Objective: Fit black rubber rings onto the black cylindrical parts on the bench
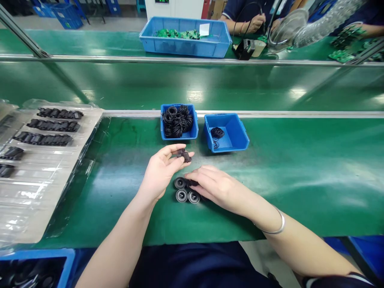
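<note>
My left hand point(162, 166) pinches a small black plastic part point(184, 155) between thumb and fingers, a little above the green bench. Lower and to the right, my right hand point(220, 186) reaches over a small group of round black parts with ring-shaped tops. Its fingers close around a dark piece point(192, 183) at the group's back edge, mostly hidden by the fingertips. Left of those fingers stands one round part point(180, 183); two more, a front-left round part point(181, 196) and a front-right round part point(194, 197), stand nearer me.
Behind my hands are a blue bin point(179, 139) of coiled black rings or cords and another blue bin point(235, 134) with fewer. At left lies a clear tray point(36, 208) with rows of black parts. Across the bench, co-workers work beside a long blue crate point(186, 48) of green boards.
</note>
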The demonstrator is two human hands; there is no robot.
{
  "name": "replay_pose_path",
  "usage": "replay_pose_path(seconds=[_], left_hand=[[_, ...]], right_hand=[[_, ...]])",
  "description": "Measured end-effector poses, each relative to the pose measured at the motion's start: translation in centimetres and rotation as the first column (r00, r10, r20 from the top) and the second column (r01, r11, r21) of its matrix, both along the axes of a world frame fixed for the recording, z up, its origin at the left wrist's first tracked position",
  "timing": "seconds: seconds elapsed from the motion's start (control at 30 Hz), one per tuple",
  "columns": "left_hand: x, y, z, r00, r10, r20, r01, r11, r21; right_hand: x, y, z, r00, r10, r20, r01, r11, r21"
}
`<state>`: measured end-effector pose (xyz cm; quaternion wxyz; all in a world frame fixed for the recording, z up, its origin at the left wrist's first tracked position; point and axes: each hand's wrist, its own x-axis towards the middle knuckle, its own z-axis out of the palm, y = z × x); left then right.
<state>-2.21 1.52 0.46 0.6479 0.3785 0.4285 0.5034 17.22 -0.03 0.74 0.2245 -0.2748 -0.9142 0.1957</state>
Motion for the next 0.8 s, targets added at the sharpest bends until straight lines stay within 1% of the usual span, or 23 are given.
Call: replay_pose_path(seconds=[0.27, 0.5, 0.8], left_hand=[[0.07, -0.03, 0.32, 1.0, 0.002, 0.002, -0.002, 1.0, -0.008], [0.0, -0.02, 0.22, 1.0, -0.004, -0.01, 0.004, 1.0, 0.0], [0.06, -0.07, 0.34, 1.0, -0.004, -0.002, 0.004, 1.0, -0.001]], right_hand=[[-0.01, -0.08, 0.27, 0.998, 0.0, 0.069, -0.002, 1.0, 0.016], [0.13, 0.18, 0.27, 0.995, 0.003, 0.098, -0.006, 1.0, 0.023], [-0.12, 0.24, -0.14, 0.999, 0.004, 0.046, -0.007, 0.998, 0.065]])
